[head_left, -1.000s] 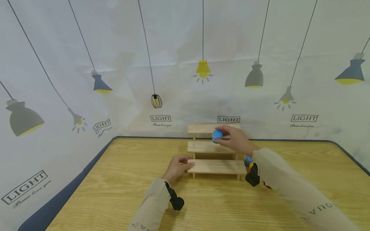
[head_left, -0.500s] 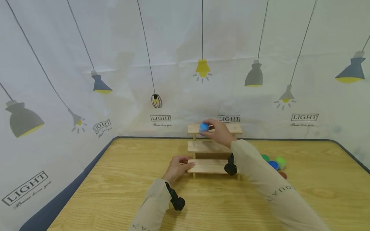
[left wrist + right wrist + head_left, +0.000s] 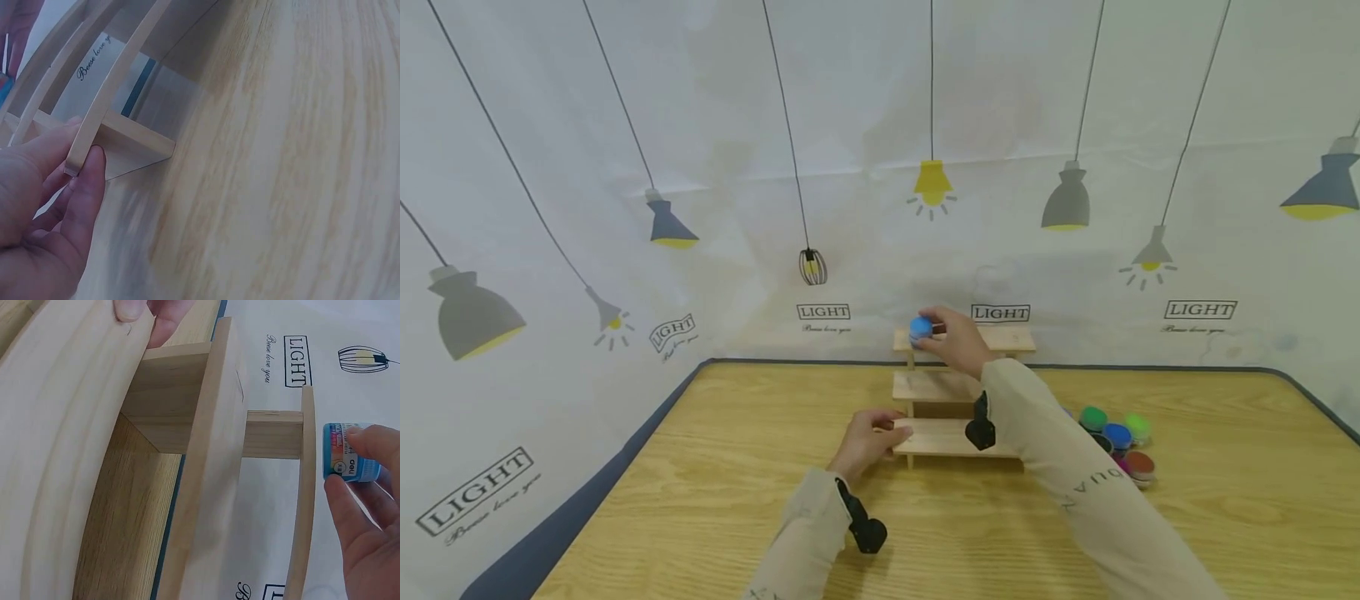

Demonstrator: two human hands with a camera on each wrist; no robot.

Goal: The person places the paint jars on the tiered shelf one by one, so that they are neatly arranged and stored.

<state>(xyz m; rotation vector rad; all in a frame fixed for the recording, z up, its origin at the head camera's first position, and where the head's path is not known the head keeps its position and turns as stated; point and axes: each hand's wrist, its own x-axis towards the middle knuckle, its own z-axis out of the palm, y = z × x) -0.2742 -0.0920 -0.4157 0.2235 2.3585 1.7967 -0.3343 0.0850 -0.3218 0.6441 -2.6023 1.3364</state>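
Note:
A three-tier wooden display stand (image 3: 955, 435) stands against the back wall. My right hand (image 3: 958, 340) pinches a small blue paint jar (image 3: 921, 328) between thumb and fingers at the left end of the top tier (image 3: 1011, 337). In the right wrist view the labelled paint jar (image 3: 344, 464) is upright relative to the board, with a thin gap between its base and the top tier. My left hand (image 3: 863, 443) grips the left end of the lowest tier; the left wrist view has its thumb and fingers (image 3: 84, 215) on either side of the board's edge.
To the right of the stand, several paint jars are grouped on the wooden table (image 3: 737, 500), among them a green jar (image 3: 1093, 418), a blue jar (image 3: 1117, 435) and a reddish-brown jar (image 3: 1140, 467). My right sleeve (image 3: 1060, 450) partly covers them. A lamp-printed sheet (image 3: 865, 208) rises behind.
My right hand has carried the blue paint jar left and up from above the middle tier to the top tier's left end. My left hand keeps its hold. More jars show on the right.

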